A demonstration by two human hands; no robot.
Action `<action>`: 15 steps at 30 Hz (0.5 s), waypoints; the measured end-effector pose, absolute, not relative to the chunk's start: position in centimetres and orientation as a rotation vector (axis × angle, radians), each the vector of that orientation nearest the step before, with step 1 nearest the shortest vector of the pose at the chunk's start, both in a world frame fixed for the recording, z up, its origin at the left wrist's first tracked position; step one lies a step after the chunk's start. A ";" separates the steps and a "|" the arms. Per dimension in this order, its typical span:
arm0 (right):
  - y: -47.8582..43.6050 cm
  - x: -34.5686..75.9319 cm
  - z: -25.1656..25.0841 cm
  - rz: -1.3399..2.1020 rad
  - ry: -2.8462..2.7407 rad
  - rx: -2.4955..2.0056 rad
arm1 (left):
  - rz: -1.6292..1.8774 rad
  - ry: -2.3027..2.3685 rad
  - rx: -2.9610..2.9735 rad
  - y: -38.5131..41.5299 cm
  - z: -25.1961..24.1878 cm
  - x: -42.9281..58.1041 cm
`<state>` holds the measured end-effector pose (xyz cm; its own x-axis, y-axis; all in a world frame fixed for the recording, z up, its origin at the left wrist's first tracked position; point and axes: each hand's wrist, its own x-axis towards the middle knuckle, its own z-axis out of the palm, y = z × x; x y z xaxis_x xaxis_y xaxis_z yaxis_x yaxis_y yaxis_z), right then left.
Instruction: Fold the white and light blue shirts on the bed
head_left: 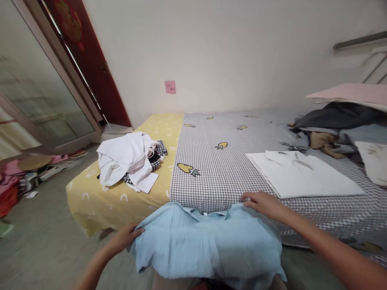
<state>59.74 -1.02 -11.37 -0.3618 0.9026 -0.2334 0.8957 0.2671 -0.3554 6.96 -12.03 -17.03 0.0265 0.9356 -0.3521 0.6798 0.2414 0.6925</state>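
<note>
A light blue shirt [199,245] hangs spread out in front of me, its collar at the top edge by the bed. My left hand [128,235] grips its left shoulder area, the thumb over the cloth. On the other side, my right hand [260,203] holds the cloth near the right shoulder, fingers bent over the edge. A folded white shirt [305,175] lies flat on the checked sheet to the right. To the left, a loose heap of white clothes [127,161] rests on the yellow sheet, with black-and-white checked fabric under it.
The bed carries a yellow sheet [163,129] and a checked sheet [205,161] with pineapple prints. Dark and grey clothes [335,117] are piled at the far right under a pink item [353,93]. Red and pink things [10,181] lie on the floor at left.
</note>
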 end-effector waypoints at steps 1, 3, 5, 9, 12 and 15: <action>-1.5 58.4 -11.8 0.567 -2.555 -1.764 | 0.420 1.711 1.491 -12.2 -17.1 7.0; -2.4 55.8 -12.9 0.440 -2.672 -1.755 | 0.440 1.694 1.480 -12.5 -17.2 7.1; -2.9 53.7 -14.2 0.397 -2.741 -1.740 | 0.455 1.687 1.478 -12.6 -17.3 7.2; -3.5 51.5 -16.3 0.408 -2.719 -1.743 | 0.470 1.746 1.487 -12.8 -17.1 7.8; -3.9 52.8 -15.2 0.687 -2.608 -1.655 | 0.438 1.802 1.546 -14.8 -16.1 7.4; -4.0 57.0 -10.3 1.504 -2.230 -1.542 | 0.398 1.802 1.521 -18.4 -13.7 5.1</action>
